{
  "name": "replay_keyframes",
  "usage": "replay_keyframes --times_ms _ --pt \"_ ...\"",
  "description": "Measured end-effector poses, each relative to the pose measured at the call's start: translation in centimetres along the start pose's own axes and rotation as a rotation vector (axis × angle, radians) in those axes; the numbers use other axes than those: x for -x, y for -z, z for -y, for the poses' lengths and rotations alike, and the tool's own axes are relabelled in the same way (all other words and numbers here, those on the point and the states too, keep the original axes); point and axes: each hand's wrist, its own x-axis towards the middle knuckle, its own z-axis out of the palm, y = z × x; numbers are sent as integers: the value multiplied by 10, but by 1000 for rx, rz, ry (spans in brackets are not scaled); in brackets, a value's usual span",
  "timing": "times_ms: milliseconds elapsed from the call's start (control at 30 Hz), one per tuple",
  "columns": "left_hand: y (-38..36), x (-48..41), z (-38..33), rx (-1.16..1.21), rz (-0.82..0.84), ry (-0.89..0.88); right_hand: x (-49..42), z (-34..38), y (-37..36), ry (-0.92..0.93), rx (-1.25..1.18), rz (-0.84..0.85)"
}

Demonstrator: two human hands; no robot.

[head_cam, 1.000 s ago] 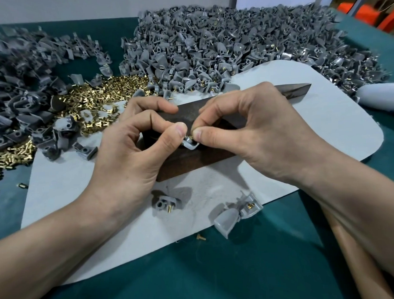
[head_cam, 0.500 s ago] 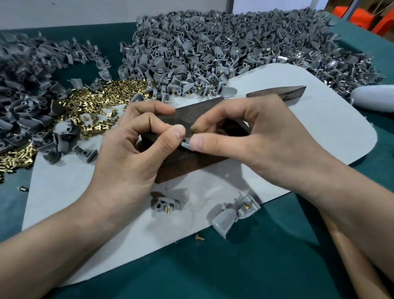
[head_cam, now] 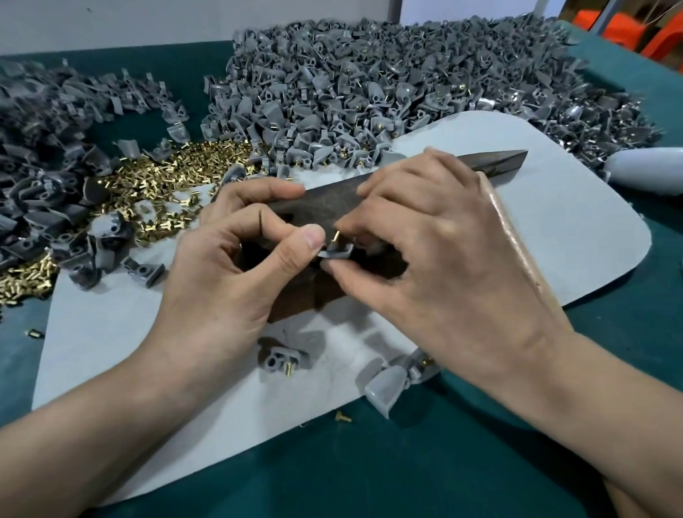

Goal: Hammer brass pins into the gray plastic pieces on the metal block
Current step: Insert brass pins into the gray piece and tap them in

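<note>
Pinching the small gray plastic piece [head_cam: 337, 254] on the dark metal block [head_cam: 318, 205] with left hand [head_cam: 223, 287] and right hand [head_cam: 442, 262] alike, keeping its slim brass pin [head_cam: 336, 236] pointing straight up, dead centre between both thumbs.

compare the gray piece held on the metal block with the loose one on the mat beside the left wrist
The held piece is on the metal block, pinched between the left hand and right hand; the loose piece lies untouched on the mat. The held piece's pin stands upright; the loose piece's pin points sideways, toward the near edge. Both are gray plastic with one brass pin.
</note>
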Motion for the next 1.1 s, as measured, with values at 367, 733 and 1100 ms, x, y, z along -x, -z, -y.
replay_keyframes --times_ms 367,733,1100 --pt "2 -1 2 -86 20 -6 -2 -2 -9 126 -25 -114" --pt "3 -1 3 -51 23 14 -4 -3 -8 117 -118 -38" --pt "-1 1 1 -55 -24 5 -6 -4 1 -101 -124 123"
